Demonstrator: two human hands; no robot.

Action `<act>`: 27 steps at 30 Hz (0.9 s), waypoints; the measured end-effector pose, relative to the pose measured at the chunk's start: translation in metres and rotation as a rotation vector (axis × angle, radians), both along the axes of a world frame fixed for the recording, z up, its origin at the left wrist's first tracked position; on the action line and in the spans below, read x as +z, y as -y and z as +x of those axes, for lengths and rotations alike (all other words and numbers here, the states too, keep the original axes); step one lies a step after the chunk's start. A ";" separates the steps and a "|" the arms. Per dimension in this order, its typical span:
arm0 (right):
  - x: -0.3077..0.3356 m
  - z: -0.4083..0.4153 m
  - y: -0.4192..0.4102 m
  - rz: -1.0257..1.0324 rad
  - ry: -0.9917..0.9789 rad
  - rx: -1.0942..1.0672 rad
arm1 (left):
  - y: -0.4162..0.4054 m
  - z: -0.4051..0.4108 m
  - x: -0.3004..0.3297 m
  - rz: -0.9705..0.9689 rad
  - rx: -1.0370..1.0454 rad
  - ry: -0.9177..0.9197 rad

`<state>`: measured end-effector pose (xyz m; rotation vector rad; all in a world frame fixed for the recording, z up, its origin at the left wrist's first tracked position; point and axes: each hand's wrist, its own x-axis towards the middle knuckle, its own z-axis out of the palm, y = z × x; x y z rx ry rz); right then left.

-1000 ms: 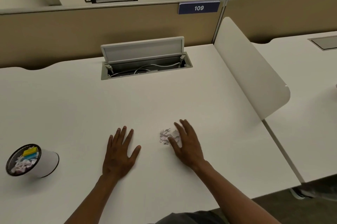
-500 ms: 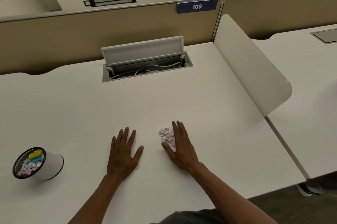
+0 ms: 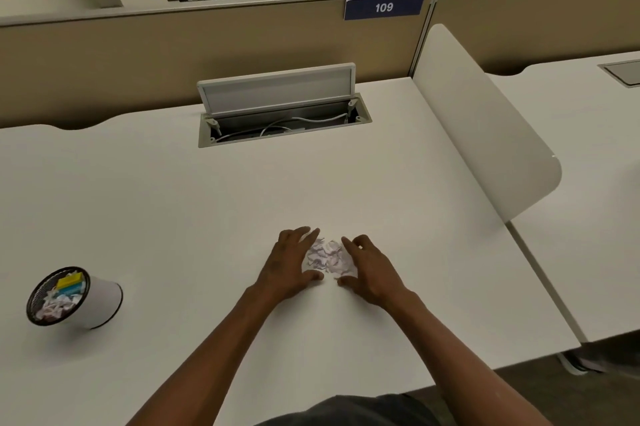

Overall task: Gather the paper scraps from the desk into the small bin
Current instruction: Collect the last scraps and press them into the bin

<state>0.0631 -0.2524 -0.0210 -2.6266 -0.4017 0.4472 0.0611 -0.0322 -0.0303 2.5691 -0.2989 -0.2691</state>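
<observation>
A small heap of white paper scraps (image 3: 328,258) lies on the white desk (image 3: 207,210), near its front middle. My left hand (image 3: 289,264) cups the heap from the left, fingers curved and touching it. My right hand (image 3: 369,269) cups it from the right, thumb low on the desk. Neither hand has lifted the scraps. The small bin (image 3: 74,297), a white cup with a black mesh rim, stands at the desk's front left. It holds white scraps and a yellow and blue piece.
An open cable hatch (image 3: 282,113) with a raised lid sits at the back of the desk. A white curved divider (image 3: 485,134) borders the right side. A tan partition with a "109" sign (image 3: 383,7) runs behind.
My left hand has slid right from lying flat on the desk to the heap. Both hands have closed in around the scraps, which are now bunched between them.
</observation>
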 end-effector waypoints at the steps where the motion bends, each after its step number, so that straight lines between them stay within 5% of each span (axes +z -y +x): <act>1: 0.001 0.002 -0.003 0.015 0.000 -0.009 | 0.002 0.002 0.000 -0.007 0.000 -0.035; 12: 0.009 0.011 -0.020 0.032 0.021 0.062 | 0.016 -0.004 0.005 -0.168 0.083 -0.090; 27: -0.001 -0.004 -0.032 0.216 0.084 -0.133 | 0.032 -0.021 -0.001 -0.355 0.257 0.050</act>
